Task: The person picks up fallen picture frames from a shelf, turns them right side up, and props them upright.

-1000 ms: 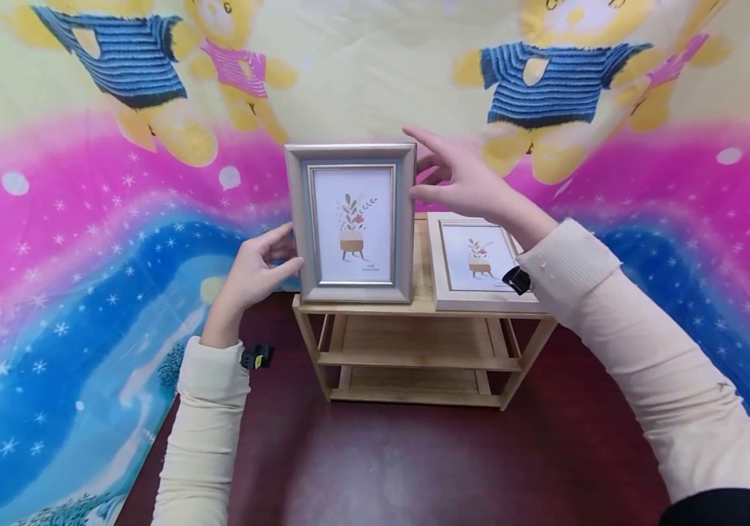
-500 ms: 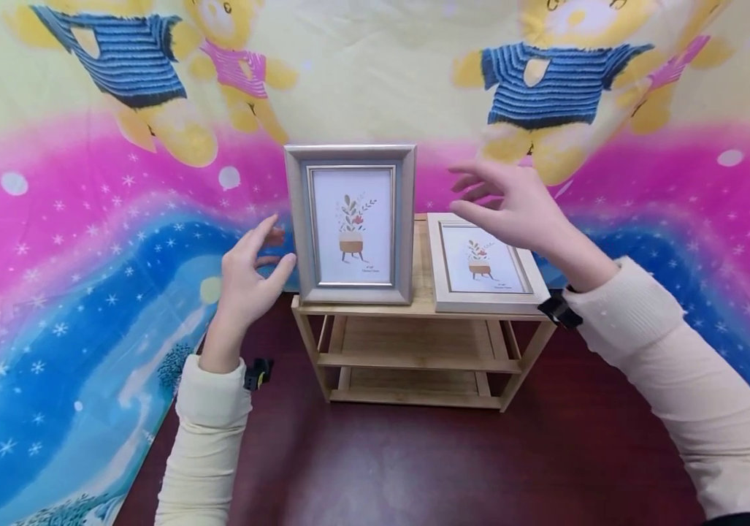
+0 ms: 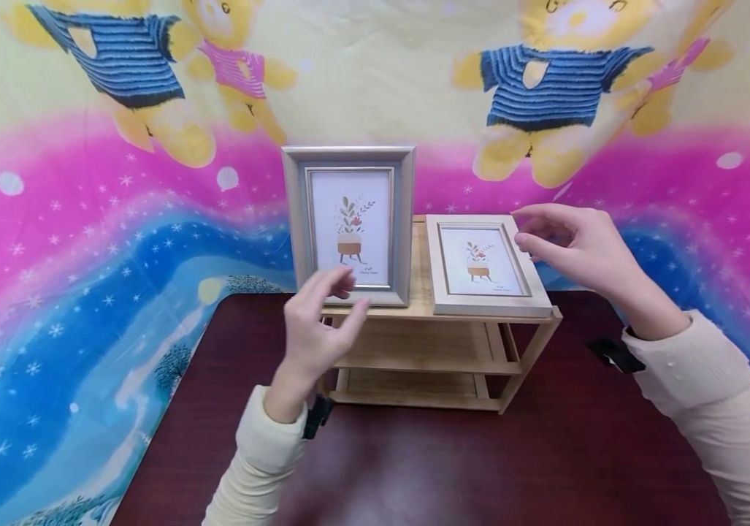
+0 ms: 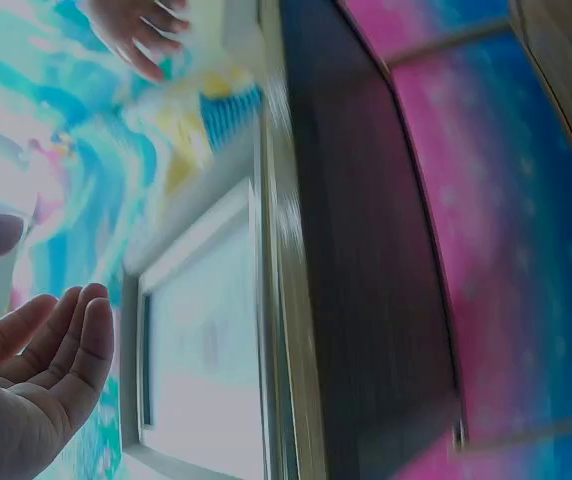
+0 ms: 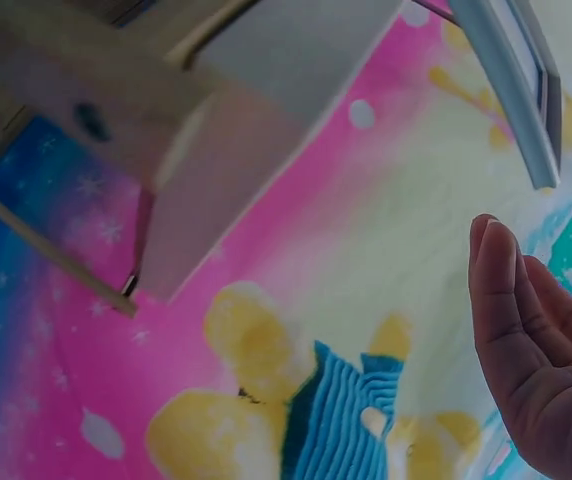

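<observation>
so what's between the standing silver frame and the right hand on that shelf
In the head view the flat-lying wooden frame lies between the upright silver frame and the right hand, on the wooden shelf.

Head view bright, even, edges bowed; wrist views dim, left one motion-blurred.

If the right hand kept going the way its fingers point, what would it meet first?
Probably the flat-lying picture frame: the right hand points left at its far right corner, though depth is unclear.
</observation>
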Demonstrator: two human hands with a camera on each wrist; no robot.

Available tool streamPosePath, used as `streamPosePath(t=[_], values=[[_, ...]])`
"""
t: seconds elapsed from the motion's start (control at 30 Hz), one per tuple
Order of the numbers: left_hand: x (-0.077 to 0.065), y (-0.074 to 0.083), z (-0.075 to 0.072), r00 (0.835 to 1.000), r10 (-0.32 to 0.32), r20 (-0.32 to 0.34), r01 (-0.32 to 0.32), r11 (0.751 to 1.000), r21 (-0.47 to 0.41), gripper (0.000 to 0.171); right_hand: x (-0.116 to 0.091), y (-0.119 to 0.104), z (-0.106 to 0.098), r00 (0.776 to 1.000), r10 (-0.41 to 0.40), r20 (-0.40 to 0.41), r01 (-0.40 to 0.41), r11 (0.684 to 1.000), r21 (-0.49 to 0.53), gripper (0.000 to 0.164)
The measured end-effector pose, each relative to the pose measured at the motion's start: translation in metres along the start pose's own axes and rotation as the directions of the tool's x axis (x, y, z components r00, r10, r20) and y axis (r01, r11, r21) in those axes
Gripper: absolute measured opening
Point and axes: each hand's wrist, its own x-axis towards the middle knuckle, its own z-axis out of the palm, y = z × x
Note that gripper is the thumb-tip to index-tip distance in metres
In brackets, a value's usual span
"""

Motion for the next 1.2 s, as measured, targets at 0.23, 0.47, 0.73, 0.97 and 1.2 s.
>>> streamPosePath(t=[0.23, 0.47, 0.73, 0.97, 1.2], values=[[-0.009, 0.025, 0.047, 0.982, -0.101, 0.159, 0.095, 0.994, 0.046, 0.053, 0.005, 0.019, 0.000, 0.994, 0.099, 0.035, -0.098, 0.995, -0.036, 0.041], [-0.013, 0.051, 0.087, 0.835, -0.443, 0.327, 0.313, 0.871, 0.379, 0.092, 0.028, 0.051, 0.004, 0.946, 0.257, 0.199, -0.230, 0.962, -0.148, 0.062], [-0.014, 0.046, 0.117, 0.787, -0.540, 0.298, 0.391, 0.810, 0.436, 0.106, 0.050, 0.089, 0.016, 0.861, 0.365, 0.355, -0.398, 0.917, 0.022, 0.077], [-0.017, 0.037, 0.132, 0.806, -0.539, 0.247, 0.363, 0.777, 0.514, 0.096, 0.057, 0.108, 0.027, 0.802, 0.432, 0.412, -0.510, 0.855, 0.097, 0.083], [-0.013, 0.031, 0.135, 0.826, -0.519, 0.220, 0.343, 0.772, 0.535, 0.084, 0.061, 0.116, 0.031, 0.809, 0.433, 0.398, -0.529, 0.832, 0.169, 0.070]])
